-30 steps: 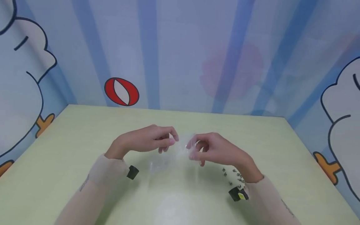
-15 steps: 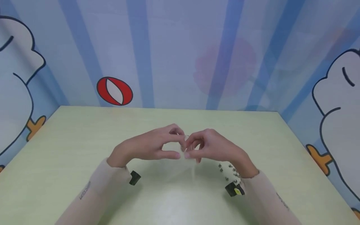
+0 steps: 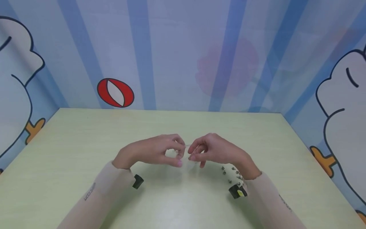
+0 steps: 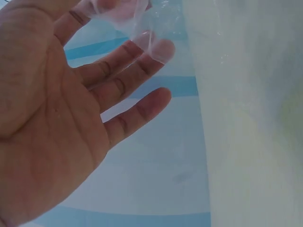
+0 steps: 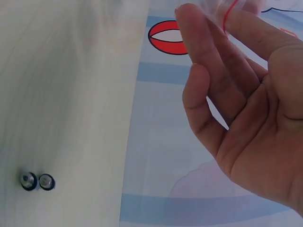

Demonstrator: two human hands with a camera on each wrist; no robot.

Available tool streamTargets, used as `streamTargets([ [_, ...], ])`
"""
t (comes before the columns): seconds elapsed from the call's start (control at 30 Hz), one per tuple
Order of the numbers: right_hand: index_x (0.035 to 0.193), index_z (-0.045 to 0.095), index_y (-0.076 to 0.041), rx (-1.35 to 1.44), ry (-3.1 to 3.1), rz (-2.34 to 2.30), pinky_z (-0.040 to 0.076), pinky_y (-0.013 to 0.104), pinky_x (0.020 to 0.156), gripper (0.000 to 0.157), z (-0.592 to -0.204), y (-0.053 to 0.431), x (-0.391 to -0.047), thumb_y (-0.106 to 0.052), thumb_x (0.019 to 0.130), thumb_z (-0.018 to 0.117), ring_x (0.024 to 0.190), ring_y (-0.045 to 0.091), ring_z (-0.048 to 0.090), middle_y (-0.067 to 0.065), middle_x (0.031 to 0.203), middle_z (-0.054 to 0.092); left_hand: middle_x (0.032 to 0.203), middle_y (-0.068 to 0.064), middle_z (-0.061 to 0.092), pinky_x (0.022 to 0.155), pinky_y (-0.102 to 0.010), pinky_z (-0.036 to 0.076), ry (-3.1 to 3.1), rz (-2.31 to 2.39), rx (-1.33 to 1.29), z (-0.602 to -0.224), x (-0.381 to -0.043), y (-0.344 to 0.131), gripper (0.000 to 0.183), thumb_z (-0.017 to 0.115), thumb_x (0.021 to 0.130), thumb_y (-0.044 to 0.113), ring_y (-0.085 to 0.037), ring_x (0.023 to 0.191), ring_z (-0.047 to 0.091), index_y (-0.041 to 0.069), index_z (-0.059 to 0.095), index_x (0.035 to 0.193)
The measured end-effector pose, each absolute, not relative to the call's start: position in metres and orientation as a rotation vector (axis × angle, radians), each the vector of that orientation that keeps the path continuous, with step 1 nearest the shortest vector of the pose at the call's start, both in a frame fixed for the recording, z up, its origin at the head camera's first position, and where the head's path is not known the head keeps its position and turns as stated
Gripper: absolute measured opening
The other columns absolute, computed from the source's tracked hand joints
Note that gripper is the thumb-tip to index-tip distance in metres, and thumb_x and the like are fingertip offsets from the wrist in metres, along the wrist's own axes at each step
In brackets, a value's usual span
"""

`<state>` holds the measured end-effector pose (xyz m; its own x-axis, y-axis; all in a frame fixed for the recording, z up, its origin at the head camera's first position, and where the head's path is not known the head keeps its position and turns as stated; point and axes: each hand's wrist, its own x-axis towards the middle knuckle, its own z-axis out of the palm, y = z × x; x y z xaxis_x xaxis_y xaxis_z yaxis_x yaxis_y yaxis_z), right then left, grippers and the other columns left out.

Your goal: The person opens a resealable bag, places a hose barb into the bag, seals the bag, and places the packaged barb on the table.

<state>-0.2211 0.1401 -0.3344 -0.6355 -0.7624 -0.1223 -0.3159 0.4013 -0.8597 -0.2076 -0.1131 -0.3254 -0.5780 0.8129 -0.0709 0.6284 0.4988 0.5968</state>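
Observation:
A thin clear plastic zip bag hangs between the two hands over the table; it barely shows in the head view. My left hand pinches one side of it, and in the left wrist view the plastic lies across the fingertips. Opposite, my right hand holds the other side between thumb and fingers, where a red line runs along the bag. A small gap separates the fingertips of both hands. Much of the bag's mouth is hidden by the fingers.
Several small metal screw-like pieces lie on the pale green table, partly behind the right wrist. Black wrist devices sit below the left cuff and the right cuff. A printed blue curtain stands behind the table.
The hands came together at the bag, then parted slightly. The bag, spread out to the lower left before, now shows only faintly between them. The head view has shifted a little.

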Motion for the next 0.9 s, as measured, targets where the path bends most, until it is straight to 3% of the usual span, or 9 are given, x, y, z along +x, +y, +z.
streamTargets([
  [0.13, 0.115, 0.069, 0.000, -0.908, 2.238, -1.012, 0.054, 0.034, 0.079, 0.028, -0.340, 0.140, -0.219, -0.016, 0.093, 0.071, 0.068, 0.030, 0.072, 0.007, 0.090, 0.076, 0.136, -0.004, 0.052, 0.100, -0.043, 0.046, 2.405, 0.655, 1.144, -0.331, -0.206, -0.112, 0.011, 0.070, 0.095, 0.032, -0.021, 0.122, 0.052, 0.028, 0.062, 0.089],
  [0.3, 0.114, 0.072, -0.004, -0.925, 2.317, -0.835, 0.054, 0.031, 0.070, 0.024, -0.353, 0.139, -0.217, -0.012, 0.091, 0.073, 0.059, 0.023, 0.068, -0.005, 0.082, 0.073, 0.136, -0.003, 0.051, 0.096, -0.038, 0.048, 2.465, 0.503, 1.129, -0.344, -0.205, -0.106, 0.015, 0.073, 0.093, 0.025, -0.021, 0.116, 0.056, 0.031, 0.063, 0.084],
  [0.53, 0.101, 0.076, -0.016, -0.983, 2.433, -0.661, 0.045, 0.026, 0.059, 0.015, -0.367, 0.137, -0.218, -0.018, 0.087, 0.079, 0.062, 0.007, 0.055, -0.011, 0.074, 0.063, 0.109, 0.001, 0.054, 0.085, -0.032, 0.046, 2.586, 0.342, 1.357, -0.354, -0.205, -0.097, 0.012, 0.079, 0.088, 0.024, -0.015, 0.097, 0.051, 0.027, 0.069, 0.081],
  [0.63, 0.094, 0.077, -0.020, -1.011, 2.475, -0.625, 0.034, 0.023, 0.053, 0.007, -0.373, 0.134, -0.217, -0.018, 0.088, 0.078, 0.056, 0.005, 0.042, -0.011, 0.062, 0.051, 0.100, 0.004, 0.053, 0.078, -0.027, 0.045, 2.564, 0.343, 1.342, -0.354, -0.204, -0.095, 0.009, 0.078, 0.089, 0.023, -0.011, 0.088, 0.051, 0.026, 0.070, 0.086],
  [0.73, 0.088, 0.073, -0.023, -1.020, 2.514, -0.591, 0.027, 0.024, 0.051, 0.010, -0.377, 0.129, -0.215, -0.013, 0.089, 0.074, 0.052, 0.006, 0.031, -0.009, 0.056, 0.040, 0.099, 0.003, 0.054, 0.075, -0.025, 0.046, 2.520, 0.363, 1.295, -0.354, -0.203, -0.095, 0.010, 0.077, 0.090, 0.022, -0.010, 0.083, 0.053, 0.025, 0.069, 0.096],
  [0.9, 0.094, 0.071, -0.025, -1.046, 2.541, -0.553, 0.029, 0.024, 0.051, 0.016, -0.379, 0.128, -0.213, -0.010, 0.092, 0.067, 0.051, 0.006, 0.031, -0.009, 0.055, 0.037, 0.096, 0.001, 0.052, 0.072, -0.025, 0.044, 2.480, 0.364, 1.299, -0.354, -0.204, -0.094, 0.022, 0.077, 0.090, 0.022, -0.011, 0.081, 0.051, 0.024, 0.068, 0.110],
])
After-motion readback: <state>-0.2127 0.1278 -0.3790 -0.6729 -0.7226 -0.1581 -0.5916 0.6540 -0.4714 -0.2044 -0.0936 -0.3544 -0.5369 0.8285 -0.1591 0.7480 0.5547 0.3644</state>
